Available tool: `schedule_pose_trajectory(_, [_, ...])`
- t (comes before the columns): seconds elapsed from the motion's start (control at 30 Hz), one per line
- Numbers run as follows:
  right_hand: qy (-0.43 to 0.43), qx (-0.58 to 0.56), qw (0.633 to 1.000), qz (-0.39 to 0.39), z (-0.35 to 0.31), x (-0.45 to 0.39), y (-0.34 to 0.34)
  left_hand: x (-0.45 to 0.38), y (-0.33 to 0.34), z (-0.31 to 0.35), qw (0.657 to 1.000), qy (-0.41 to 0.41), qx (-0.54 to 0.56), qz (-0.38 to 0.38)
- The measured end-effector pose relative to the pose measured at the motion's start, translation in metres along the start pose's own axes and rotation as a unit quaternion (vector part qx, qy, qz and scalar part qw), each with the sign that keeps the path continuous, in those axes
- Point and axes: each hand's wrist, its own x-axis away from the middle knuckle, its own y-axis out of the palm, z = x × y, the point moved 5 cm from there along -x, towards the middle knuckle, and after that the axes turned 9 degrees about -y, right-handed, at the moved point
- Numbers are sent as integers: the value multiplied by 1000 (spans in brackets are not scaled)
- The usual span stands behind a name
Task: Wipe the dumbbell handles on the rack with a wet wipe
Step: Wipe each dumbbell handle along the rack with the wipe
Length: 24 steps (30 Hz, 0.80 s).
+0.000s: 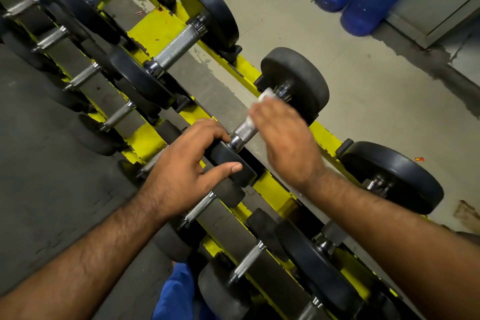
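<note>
Yellow rack [155, 31]: right grip [283, 138] wraps wet wipe [266, 95] round dumbbell handle [245, 130].

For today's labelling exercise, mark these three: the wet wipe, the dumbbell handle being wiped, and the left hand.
wet wipe [266, 94]: head view, on the white end showing beyond the right hand's fingers.
dumbbell handle [244, 130]: head view, on the bare knurled metal.
left hand [185, 167]: head view, on the back of the hand.

Two hands [187, 163], one white wipe [265, 97], four blue water bottles [374, 2], roughly twelve racked dumbbells [179, 47].
</note>
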Motion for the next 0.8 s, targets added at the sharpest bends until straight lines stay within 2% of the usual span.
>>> schedule_pose_trajectory(0.07, [-53,-4,998,-28,-12,6,3,2,1,3,1000,-4,-3,0])
schedule_pose_trajectory(0.1, [-52,-6,998,-31,-5,5,0,2,2,3,1000,-8,-6,-1])
schedule_pose_trajectory(0.17, [-1,9,1000,-7,14,0,-6,2,1,3,1000,-10,-10,-5])
schedule_pose_trajectory(0.23, [25,23,999,-18,13,-2,-5,2,0,2,1000,-7,-17,-6])
schedule_pose_trajectory(0.37, [-39,49,996,-63,13,-2,-8,2,1,4,1000,-6,-19,-9])
schedule_pose_trajectory(0.5, [53,64,994,-78,5,-1,-4,2,0,5,999,-2,-33,-11])
schedule_pose_trajectory(0.6, [21,90,991,-102,8,3,-5,2,1,6,999,2,-43,-12])
schedule_pose_trajectory(0.73, [92,83,987,-105,4,-4,-9,4,3,9,997,5,-78,-12])
schedule_pose_trajectory(0.8, [87,71,987,-114,-6,-4,-6,4,3,12,995,7,-103,-13])
